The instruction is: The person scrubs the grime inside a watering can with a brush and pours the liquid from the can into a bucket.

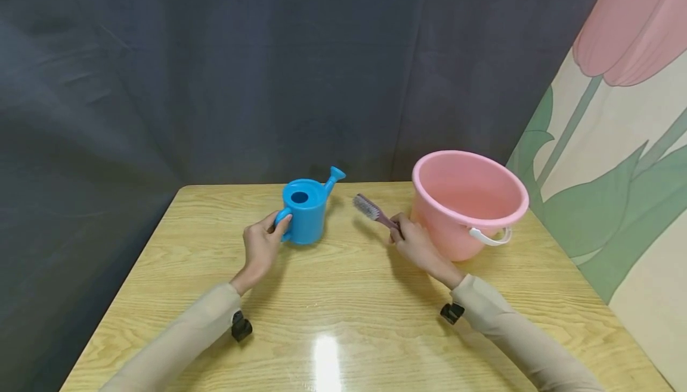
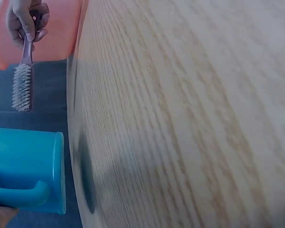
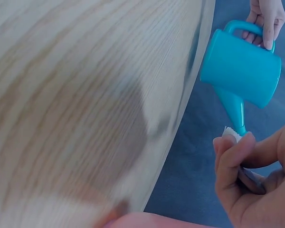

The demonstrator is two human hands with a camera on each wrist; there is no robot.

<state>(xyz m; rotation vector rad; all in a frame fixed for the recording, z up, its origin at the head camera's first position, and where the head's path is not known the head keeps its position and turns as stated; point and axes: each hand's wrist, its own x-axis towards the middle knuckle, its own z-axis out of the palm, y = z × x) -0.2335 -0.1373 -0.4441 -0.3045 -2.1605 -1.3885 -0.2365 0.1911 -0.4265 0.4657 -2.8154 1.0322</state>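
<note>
Beige sleeves (image 1: 177,335) reach over the bench (image 1: 376,344); left grip (image 1: 262,246) pinches the handle (image 2: 19,195) of the blue watering can (image 1: 308,220), right grip (image 1: 413,243) curls round the purple brush (image 1: 374,209) beside the pink bucket (image 1: 442,235). Better to keep the can upright, bristles (image 2: 22,88) away from its spout (image 1: 331,183).

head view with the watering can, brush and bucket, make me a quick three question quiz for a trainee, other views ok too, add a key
1. In the left wrist view, does the watering can rest on the table or hang above it?
2. True or false: the brush lies inside the pink bucket.
3. In the head view, where is the bucket's white handle?
a) standing up over the opening
b) hanging down outside
c) tucked inside

Key:
1. Above it: a gap shows beneath the base, and the left hand grips it.
2. False: the right hand holds it outside the bucket.
3. b
</note>
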